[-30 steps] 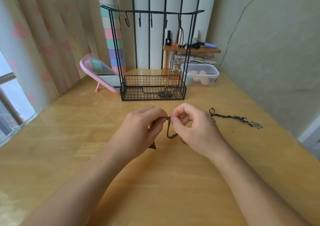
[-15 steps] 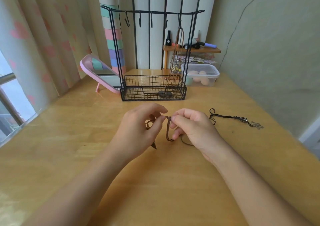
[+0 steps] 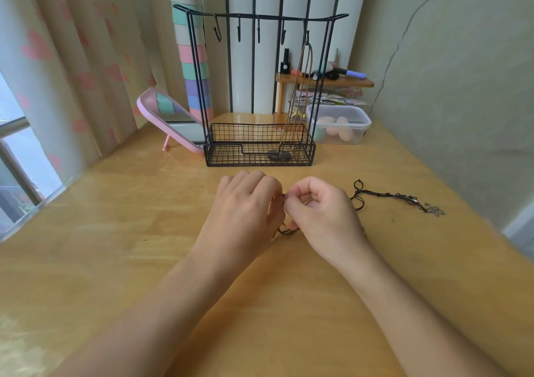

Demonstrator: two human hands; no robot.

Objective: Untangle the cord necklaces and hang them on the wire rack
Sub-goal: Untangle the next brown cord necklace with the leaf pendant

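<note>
Over the worktop (image 3: 115, 261), the left hand (image 3: 245, 212) and right hand (image 3: 320, 214) meet, fingers pinching a brown cord necklace (image 3: 284, 231) between them. A black necklace (image 3: 393, 196) lies to the right; another hangs on the far wire rack (image 3: 260, 87).

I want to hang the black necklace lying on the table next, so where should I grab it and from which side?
Probably take the black cord necklace at its open loop end, nearest the right hand, coming down from above. It lies flat and stretched on the table, pendant at the far right, so lifting the loop should let the pendant trail and leave the loop ready for a free hook on the wire rack.
</note>
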